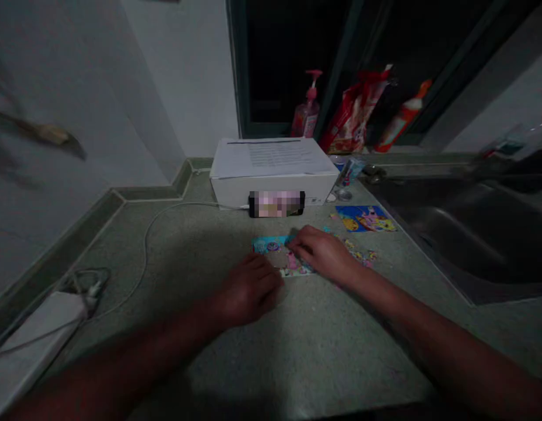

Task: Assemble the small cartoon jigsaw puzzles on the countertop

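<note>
A small colourful jigsaw puzzle (275,248) lies on the grey-green countertop (200,245) in front of me. My right hand (325,254) rests on its right part, fingers curled down on the pieces. My left hand (251,286) lies knuckles up at the puzzle's near left edge, fingers curled under; what is under them is hidden. Loose puzzle pieces (362,254) sit to the right of my right hand. A blue and yellow picture card (365,218) lies beyond them.
A phone (277,203) leans against a white box (271,175) topped with printed paper, its white cable (152,234) running left to a charger (84,289). A metal sink (472,234) is on the right. A pump bottle (306,114), a red bag (354,111) and an orange bottle (402,120) stand on the sill.
</note>
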`<act>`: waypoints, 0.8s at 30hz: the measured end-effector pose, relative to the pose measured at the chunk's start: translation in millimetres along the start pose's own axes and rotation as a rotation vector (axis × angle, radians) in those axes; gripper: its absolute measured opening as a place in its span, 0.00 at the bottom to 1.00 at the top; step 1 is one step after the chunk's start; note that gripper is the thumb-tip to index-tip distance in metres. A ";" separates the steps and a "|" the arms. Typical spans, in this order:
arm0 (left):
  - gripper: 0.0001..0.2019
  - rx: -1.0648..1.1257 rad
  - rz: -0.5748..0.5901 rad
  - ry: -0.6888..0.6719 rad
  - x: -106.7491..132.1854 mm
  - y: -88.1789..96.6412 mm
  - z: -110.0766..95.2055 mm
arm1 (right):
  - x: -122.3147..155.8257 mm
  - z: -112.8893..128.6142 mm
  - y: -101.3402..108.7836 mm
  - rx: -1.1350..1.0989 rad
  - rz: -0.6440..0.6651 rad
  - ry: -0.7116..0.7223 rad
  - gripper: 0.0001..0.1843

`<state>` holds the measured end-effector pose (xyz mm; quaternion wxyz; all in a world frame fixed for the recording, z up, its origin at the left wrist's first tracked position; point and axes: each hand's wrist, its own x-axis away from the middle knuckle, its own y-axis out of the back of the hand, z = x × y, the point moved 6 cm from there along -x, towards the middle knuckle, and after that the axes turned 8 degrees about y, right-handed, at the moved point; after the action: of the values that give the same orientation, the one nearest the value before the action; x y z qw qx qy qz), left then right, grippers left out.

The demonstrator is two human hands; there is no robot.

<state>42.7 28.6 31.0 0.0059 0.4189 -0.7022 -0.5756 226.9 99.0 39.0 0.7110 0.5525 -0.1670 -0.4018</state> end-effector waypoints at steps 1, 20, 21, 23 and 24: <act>0.04 0.003 -0.001 0.000 0.3 -1.0 0.6 | 1.0 1.0 -3.0 0.001 0.030 0.021 0.11; 0.16 0.033 0.010 0.259 -2.0 5.5 14.1 | 31.2 -46.9 48.9 0.267 -0.089 -0.154 0.17; 0.17 0.036 0.014 0.267 -2.2 5.2 14.5 | 31.7 -49.3 49.7 0.293 -0.058 -0.165 0.17; 0.19 0.043 0.010 0.273 -2.5 5.1 14.8 | 33.0 -54.2 51.9 0.339 0.016 -0.192 0.17; 0.19 0.045 0.006 0.274 -2.5 5.2 15.0 | 34.0 -56.8 53.6 0.356 0.055 -0.210 0.18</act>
<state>33.9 42.1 31.4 0.0940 0.4915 -0.7088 -0.4972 307.4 113.9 62.3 0.5914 0.6198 -0.3234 -0.4018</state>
